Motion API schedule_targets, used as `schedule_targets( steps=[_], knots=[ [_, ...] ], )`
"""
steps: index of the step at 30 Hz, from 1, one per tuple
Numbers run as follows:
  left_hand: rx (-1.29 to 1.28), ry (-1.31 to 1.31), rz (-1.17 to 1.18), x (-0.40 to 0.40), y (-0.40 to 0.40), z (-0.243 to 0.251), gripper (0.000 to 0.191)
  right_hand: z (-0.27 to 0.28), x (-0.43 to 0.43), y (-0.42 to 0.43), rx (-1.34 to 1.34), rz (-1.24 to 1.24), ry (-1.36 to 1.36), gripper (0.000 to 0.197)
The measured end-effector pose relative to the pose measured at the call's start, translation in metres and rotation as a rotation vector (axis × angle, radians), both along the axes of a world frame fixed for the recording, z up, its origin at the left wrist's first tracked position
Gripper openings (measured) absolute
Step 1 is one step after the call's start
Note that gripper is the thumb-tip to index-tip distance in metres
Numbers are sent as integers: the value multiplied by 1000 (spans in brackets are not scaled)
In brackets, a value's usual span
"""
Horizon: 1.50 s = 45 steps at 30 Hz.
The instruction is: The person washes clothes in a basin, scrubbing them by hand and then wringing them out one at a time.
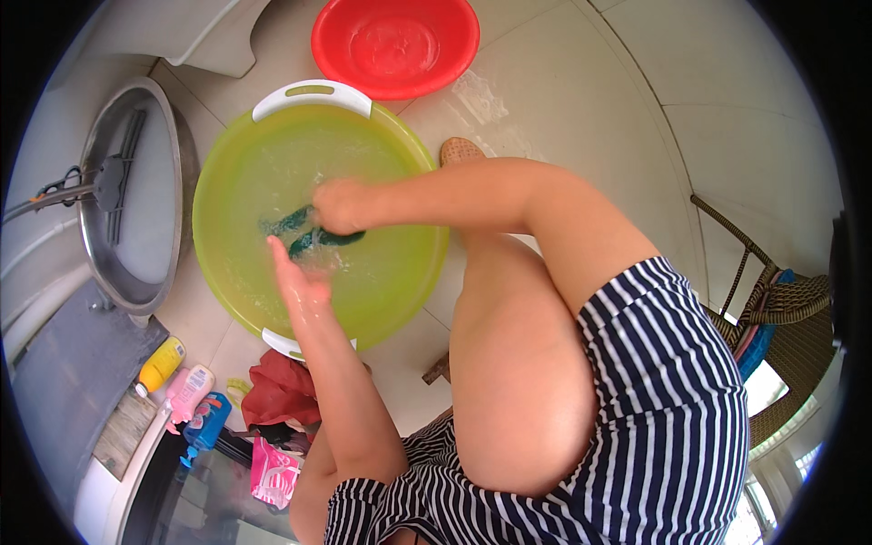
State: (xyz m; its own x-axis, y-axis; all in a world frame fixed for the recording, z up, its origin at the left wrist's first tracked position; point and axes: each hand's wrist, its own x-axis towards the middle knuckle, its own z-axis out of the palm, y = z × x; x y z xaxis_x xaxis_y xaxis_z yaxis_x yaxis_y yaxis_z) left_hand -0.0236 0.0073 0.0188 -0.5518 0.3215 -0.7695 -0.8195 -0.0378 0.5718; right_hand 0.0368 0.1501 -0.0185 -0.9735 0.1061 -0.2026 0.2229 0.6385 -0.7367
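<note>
In a large lime-green plastic tub (238, 293) of cloudy water, a dark green cloth (334, 237) is partly sunk at the surface. My right hand (343, 206), blurred by motion, is closed on the cloth from above. My left hand (296, 276) is wet and held just beside the cloth, palm toward it and a finger stretched out. Some of its fingers are blurred, and whether it touches the cloth is unclear. Two white handles (315, 97) sit on opposite sides of the tub's rim.
A red plastic basin (395, 85) stands beyond the tub. On the left is a metal basin (170, 197) holding pale liquid. Bottles, including a yellow one (161, 364) and a blue pump bottle (208, 419), lie near red fabric (279, 392). A wicker chair (793, 303) stands right.
</note>
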Motion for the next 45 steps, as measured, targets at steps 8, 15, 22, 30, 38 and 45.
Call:
schedule_targets(
  steps=[8, 15, 22, 30, 38, 45],
  knots=[
    [391, -83, 90, -7, -27, 16, 46, 119, 11, -71, 1, 261, 527, 19],
    [261, -223, 157, -2, 6, 17, 39, 10, -10, -5, 113, 1, 512, 25],
    [-35, 214, 118, -14, -21, -11, 34, -8, 6, 7, 143, 173, 177, 40],
    [462, -321, 251, 6, -19, -7, 39, 86, 7, -54, -195, 13, 75, 28],
    [350, -347, 436, 6, 28, 19, 26, 56, -6, -17, 166, 71, 468, 19],
    [-215, 237, 87, -9, -16, -3, 32, 3, -1, 3, 295, 38, 208, 34]
  ],
)
